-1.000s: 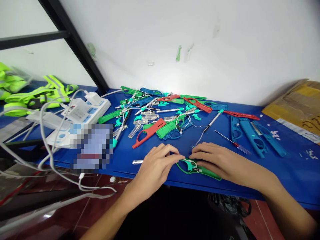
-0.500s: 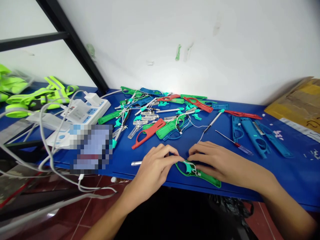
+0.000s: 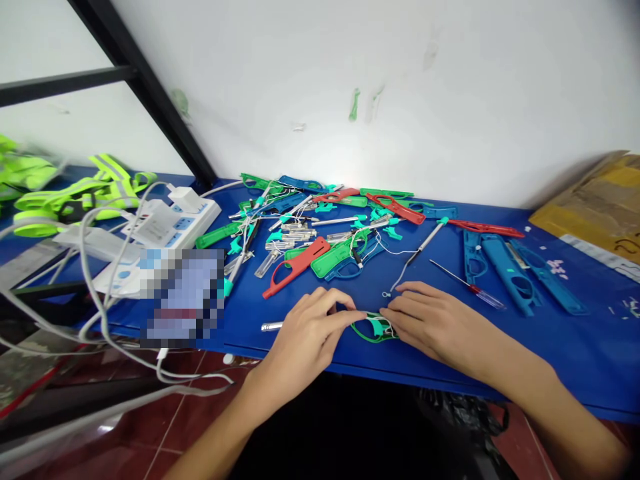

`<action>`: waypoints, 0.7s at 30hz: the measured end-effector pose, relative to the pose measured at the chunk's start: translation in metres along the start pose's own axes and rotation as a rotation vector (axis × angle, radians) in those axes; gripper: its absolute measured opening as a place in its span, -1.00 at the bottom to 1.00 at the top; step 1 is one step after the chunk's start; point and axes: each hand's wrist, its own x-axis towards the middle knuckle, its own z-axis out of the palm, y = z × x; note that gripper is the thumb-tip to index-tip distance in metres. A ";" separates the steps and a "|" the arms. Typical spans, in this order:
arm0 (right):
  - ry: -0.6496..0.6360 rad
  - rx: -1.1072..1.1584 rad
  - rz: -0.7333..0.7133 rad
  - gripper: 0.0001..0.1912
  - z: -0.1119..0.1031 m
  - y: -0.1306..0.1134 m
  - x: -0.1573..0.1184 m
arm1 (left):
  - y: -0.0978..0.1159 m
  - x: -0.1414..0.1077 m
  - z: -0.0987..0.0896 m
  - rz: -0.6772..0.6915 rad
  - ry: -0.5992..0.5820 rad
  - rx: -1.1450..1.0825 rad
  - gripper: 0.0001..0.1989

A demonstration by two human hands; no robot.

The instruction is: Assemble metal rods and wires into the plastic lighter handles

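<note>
At the table's front edge lies a green lighter casing half point(image 3: 363, 337), with a teal trigger point(image 3: 379, 327) and thin white wires inside its ring. Thumb and forefinger of my left hand point(image 3: 314, 333) pinch the casing's near-left end. A metal lighter barrel point(image 3: 271, 327) sticks out to the left from beneath that hand. My right hand point(image 3: 433, 327) lies over the casing's handle, its fingers bent down onto the parts and hiding most of them. Just beyond those fingertips a wire ends in a small ring point(image 3: 386, 294).
Behind my hands is a pile of lighter casings, including a red one point(image 3: 297, 267), with barrels and clear tanks. A screwdriver point(image 3: 470, 287) and blue casings point(image 3: 510, 275) lie right. A power strip point(image 3: 193, 223), cables and a blurred phone point(image 3: 185, 293) are left; a cardboard box point(image 3: 595, 207) stands right.
My right hand has shifted over the green casing and now covers its handle, which showed before. The ringed wire end has come into sight. My left hand keeps its pinch.
</note>
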 end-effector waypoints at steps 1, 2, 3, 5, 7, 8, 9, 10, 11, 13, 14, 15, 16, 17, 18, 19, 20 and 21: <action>0.006 -0.012 -0.003 -0.71 0.000 0.000 0.000 | 0.000 0.000 0.000 0.001 -0.003 -0.001 -0.62; 0.011 -0.022 -0.002 -0.71 0.000 0.000 -0.001 | 0.000 0.000 0.000 0.000 -0.005 -0.004 -0.62; 0.016 -0.028 -0.001 -0.71 0.000 0.000 -0.001 | -0.001 -0.001 0.000 -0.002 -0.006 -0.007 -0.62; 0.027 -0.031 0.009 -0.70 -0.001 0.000 -0.002 | -0.001 0.000 0.000 -0.009 -0.004 -0.016 -0.63; 0.051 -0.028 0.042 -0.68 -0.003 0.002 -0.002 | -0.001 0.001 0.001 -0.025 0.000 -0.037 -0.71; 0.063 -0.024 0.063 -0.67 -0.005 0.003 -0.001 | -0.001 0.001 0.001 -0.040 0.004 -0.051 -0.76; 0.068 -0.014 0.086 -0.66 -0.006 0.004 0.000 | -0.001 0.002 0.001 -0.056 0.007 -0.065 -0.80; 0.067 0.001 0.111 -0.66 -0.007 0.005 0.000 | -0.002 0.003 0.002 -0.068 0.012 -0.076 -0.84; 0.060 0.021 0.133 -0.67 -0.008 0.006 0.001 | -0.002 0.004 0.002 -0.071 0.021 -0.085 -0.87; 0.022 0.076 0.167 -0.69 -0.009 0.006 0.000 | -0.004 0.006 0.002 -0.047 0.051 -0.087 -0.91; 0.006 0.105 0.186 -0.70 -0.009 0.004 -0.002 | -0.005 0.007 0.003 -0.026 0.064 -0.081 -0.91; 0.003 0.127 0.211 -0.71 -0.007 0.001 -0.004 | -0.006 0.007 0.003 -0.009 0.074 -0.070 -0.91; 0.021 0.137 0.244 -0.71 -0.005 -0.004 -0.008 | -0.008 0.007 0.003 -0.003 0.083 -0.054 -0.90; 0.051 0.140 0.283 -0.69 -0.002 -0.009 -0.012 | -0.009 0.007 0.003 -0.006 0.091 -0.035 -0.90; 0.091 0.138 0.321 -0.65 0.002 -0.016 -0.016 | -0.010 0.006 0.003 -0.012 0.097 -0.018 -0.91; 0.133 0.133 0.351 -0.61 0.005 -0.023 -0.021 | -0.011 0.006 0.003 -0.019 0.105 -0.003 -0.91; 0.161 0.133 0.364 -0.59 0.009 -0.029 -0.025 | -0.012 0.005 0.004 -0.024 0.114 0.009 -0.92; 0.184 0.132 0.367 -0.61 0.012 -0.035 -0.028 | -0.012 0.005 0.004 -0.026 0.122 0.019 -0.91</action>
